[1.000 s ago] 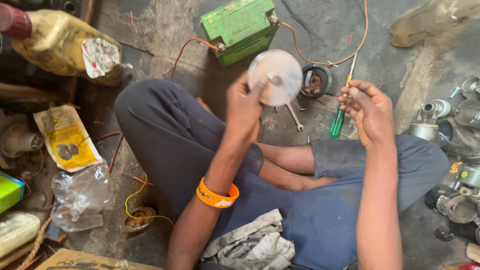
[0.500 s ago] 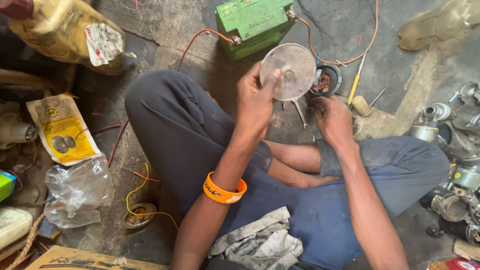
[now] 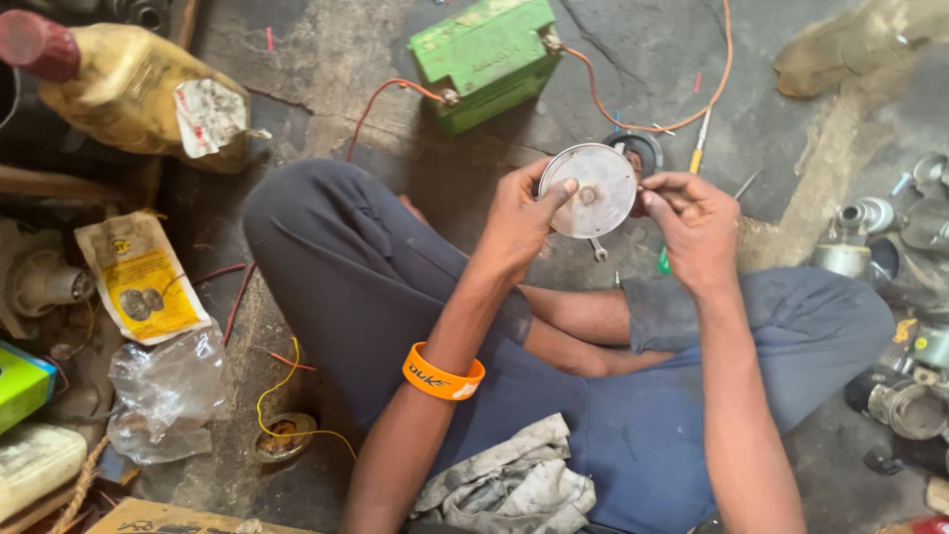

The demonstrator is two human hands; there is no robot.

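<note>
A round silver metal disc is held up between both hands above the crossed legs. The left hand is closed on the disc's left edge, with the thumb laid across its face and the fingers behind it. The right hand is closed on the right edge, fingertips pinched at the rim. The disc's face is turned toward the camera; a small hub is seen at its centre. An orange wristband is worn on the left forearm.

Just behind the disc, on the concrete floor, a dark ring-shaped part is partly hidden. A screwdriver with a yellow and green handle is lying beside it, partly covered by the right hand. A small spanner is seen below the disc. Farther back, a green battery is placed, with orange wires running from its terminals.

A grey rag is lying on the lap. At the left, a yellow oil bottle, a yellow packet and a clear plastic bag are noted. Metal parts are piled at the right.
</note>
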